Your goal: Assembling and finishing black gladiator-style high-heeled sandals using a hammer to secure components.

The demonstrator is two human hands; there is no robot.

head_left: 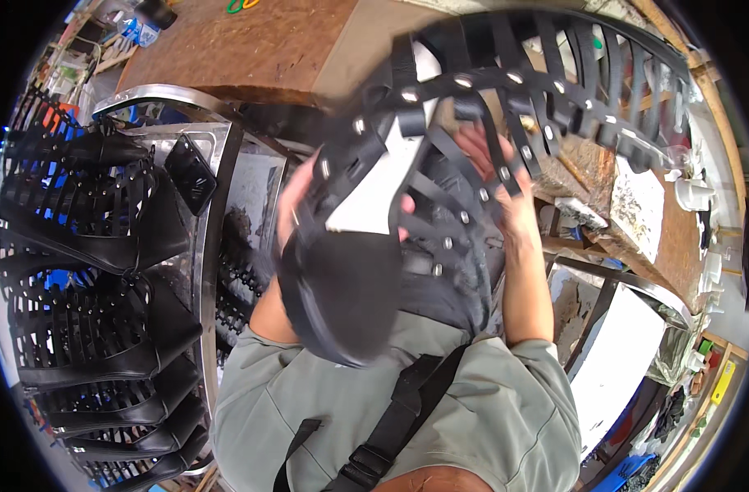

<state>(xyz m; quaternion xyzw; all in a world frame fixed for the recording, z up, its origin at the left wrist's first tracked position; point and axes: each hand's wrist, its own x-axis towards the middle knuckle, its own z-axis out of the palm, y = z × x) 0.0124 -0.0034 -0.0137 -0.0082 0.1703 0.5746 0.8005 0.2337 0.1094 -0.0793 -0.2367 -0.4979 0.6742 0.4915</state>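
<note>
A tall black strappy boot [342,287] with a closed toe and a row of silver rivets is held up before my chest, blurred by motion. Its cage of straps [514,82] arches away to the upper right, and a white patch [370,193] shows inside the opening. My left hand [294,197] wraps the boot's foot part from the left; fingertips show at the opening's other edge. My right hand [493,160] is at the strapped side, with black straps crossing its palm and fingers. Its fingers look bent around the straps, though partly hidden.
On my left, several similar black boots [104,344] are stacked on a metal-framed rack [210,246], beside a black phone [191,174]. A brown worktable [235,49] with green and orange scissors [242,5] stands ahead. A white board [621,353] leans at right.
</note>
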